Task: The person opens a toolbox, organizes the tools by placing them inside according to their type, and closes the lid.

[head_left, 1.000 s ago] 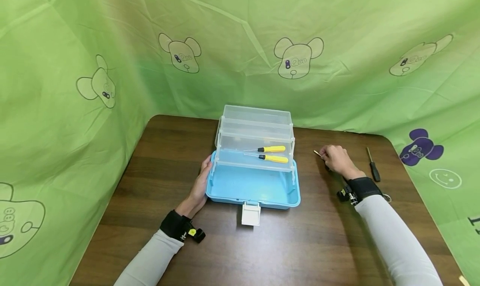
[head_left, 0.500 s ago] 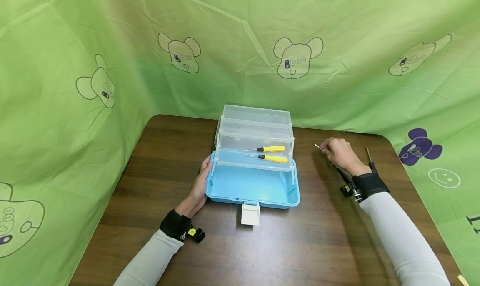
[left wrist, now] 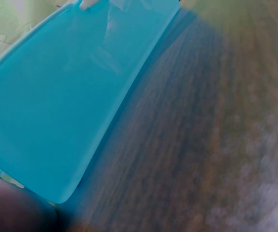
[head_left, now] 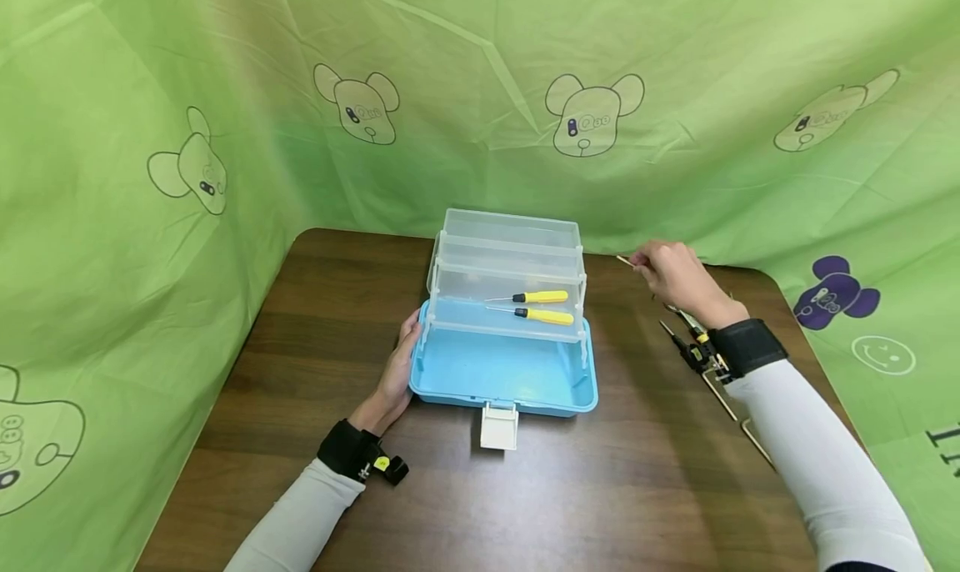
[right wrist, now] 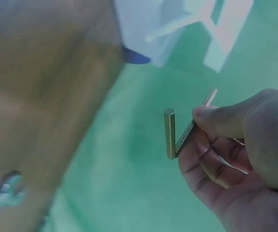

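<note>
A light-blue toolbox [head_left: 502, 372] stands open on the table, its clear tiered trays raised at the back. Two yellow-handled screwdrivers [head_left: 543, 316] lie in the lowest clear tray [head_left: 465, 313]. My left hand [head_left: 393, 380] holds the toolbox's left side; the left wrist view shows the blue wall [left wrist: 81, 96] close up and only a blurred bit of the hand. Off to the right, my right hand [head_left: 678, 280] is raised above the table. Between thumb and fingers it pinches an L-shaped hex key [right wrist: 170, 135], its short arm standing free in the right wrist view.
On the wooden table [head_left: 600, 489], two bent metal rods [head_left: 720, 395] lie beside the right forearm. Slim tools [head_left: 686, 322] lie partly hidden by the right wrist and its camera. A white latch [head_left: 499, 428] hangs at the toolbox's front. Green cloth [head_left: 480, 163] closes off the back.
My right hand has lifted the hex key off the table and moved back toward the cloth, uncovering tools beneath the wrist. The left hand and toolbox stay put.
</note>
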`<state>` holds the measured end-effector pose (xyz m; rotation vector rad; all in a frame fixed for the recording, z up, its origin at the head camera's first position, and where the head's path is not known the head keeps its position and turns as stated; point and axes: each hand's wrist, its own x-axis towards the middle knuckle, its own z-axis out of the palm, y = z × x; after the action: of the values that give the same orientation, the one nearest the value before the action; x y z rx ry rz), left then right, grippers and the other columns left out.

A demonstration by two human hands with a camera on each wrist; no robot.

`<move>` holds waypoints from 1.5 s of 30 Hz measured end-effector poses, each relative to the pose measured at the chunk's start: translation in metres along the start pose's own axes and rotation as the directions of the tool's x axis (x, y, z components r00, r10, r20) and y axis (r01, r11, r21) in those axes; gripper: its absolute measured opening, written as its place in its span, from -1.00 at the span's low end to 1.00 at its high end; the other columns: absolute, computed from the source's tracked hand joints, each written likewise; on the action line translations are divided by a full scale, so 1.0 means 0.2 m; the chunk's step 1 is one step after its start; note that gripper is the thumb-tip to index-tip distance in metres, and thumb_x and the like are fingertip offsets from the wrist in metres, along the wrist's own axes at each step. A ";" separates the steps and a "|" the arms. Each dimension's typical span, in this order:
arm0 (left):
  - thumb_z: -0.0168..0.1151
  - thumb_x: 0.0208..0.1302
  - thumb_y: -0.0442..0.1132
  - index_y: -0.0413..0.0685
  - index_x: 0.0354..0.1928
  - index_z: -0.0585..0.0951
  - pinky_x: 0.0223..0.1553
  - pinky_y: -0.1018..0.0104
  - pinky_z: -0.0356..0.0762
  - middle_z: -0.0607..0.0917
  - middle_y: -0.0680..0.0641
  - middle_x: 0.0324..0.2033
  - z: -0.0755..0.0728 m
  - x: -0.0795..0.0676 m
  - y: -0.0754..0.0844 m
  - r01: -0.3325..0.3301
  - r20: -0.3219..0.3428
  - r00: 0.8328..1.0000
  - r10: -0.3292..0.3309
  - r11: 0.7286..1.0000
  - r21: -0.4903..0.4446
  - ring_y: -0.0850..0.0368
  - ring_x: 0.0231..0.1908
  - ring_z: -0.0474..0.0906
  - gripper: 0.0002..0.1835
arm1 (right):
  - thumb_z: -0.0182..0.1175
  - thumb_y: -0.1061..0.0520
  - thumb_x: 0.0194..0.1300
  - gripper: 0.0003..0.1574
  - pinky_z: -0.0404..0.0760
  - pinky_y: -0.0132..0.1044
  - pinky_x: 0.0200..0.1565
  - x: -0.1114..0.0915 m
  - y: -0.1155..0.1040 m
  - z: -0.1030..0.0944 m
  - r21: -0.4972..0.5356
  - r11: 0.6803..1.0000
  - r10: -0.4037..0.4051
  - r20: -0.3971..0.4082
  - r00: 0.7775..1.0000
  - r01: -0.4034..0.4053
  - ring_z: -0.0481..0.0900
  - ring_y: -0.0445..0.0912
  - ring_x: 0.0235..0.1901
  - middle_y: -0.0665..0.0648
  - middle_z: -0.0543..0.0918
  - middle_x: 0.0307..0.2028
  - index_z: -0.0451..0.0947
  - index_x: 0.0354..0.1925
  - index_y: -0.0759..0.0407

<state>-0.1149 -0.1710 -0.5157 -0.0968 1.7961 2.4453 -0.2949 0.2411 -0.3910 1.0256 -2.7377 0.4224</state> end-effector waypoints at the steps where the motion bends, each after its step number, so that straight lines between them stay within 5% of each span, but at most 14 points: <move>1: -0.39 0.78 0.01 -0.05 0.71 -0.17 0.63 -0.09 -0.31 -0.14 -0.13 0.69 0.00 0.00 0.00 -0.001 0.000 1.000 0.001 1.000 -0.001 -0.04 0.66 -0.27 -0.35 | 0.31 0.48 0.31 -0.90 0.66 0.18 -0.29 0.02 -0.01 -0.02 -0.003 1.000 -0.008 -0.004 1.000 0.008 0.72 0.21 -0.35 0.36 0.75 -0.29 0.71 -0.19 0.46; 19: -0.37 0.78 0.01 -0.03 0.71 -0.15 0.63 -0.09 -0.27 -0.10 -0.13 0.69 -0.01 0.00 0.00 0.007 -0.005 1.000 -0.007 1.000 -0.006 -0.05 0.66 -0.25 -0.35 | 0.35 0.46 0.32 -0.90 0.70 0.13 -0.23 0.34 -0.14 -0.18 -0.032 0.988 -0.149 -0.004 0.989 0.148 0.72 0.16 -0.30 0.30 0.75 -0.27 0.72 -0.19 0.40; 33: -0.37 0.78 0.01 -0.04 0.70 -0.15 0.62 -0.08 -0.28 -0.11 -0.13 0.69 -0.01 0.01 -0.01 0.006 -0.003 1.000 -0.006 1.000 -0.013 -0.04 0.65 -0.24 -0.35 | 0.31 0.47 0.36 -0.88 0.71 0.07 -0.19 0.54 -0.26 -0.15 0.034 0.971 -0.239 0.037 0.970 0.238 0.71 0.15 -0.23 0.30 0.75 -0.22 0.73 -0.16 0.40; 45: -0.37 0.78 0.00 -0.03 0.71 -0.14 0.63 -0.10 -0.27 -0.09 -0.14 0.69 0.00 0.00 -0.01 -0.001 0.004 1.000 0.001 1.000 -0.020 -0.06 0.65 -0.23 -0.36 | 0.28 0.46 0.39 -0.90 0.71 0.04 -0.11 0.66 -0.32 -0.08 0.046 0.976 -0.220 0.159 0.963 0.215 0.68 0.11 -0.18 0.28 0.73 -0.20 0.71 -0.20 0.38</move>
<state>-0.1147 -0.1710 -0.5185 -0.0921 1.7705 2.4626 -0.3497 0.1189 -0.3275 1.4093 -2.7212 0.3566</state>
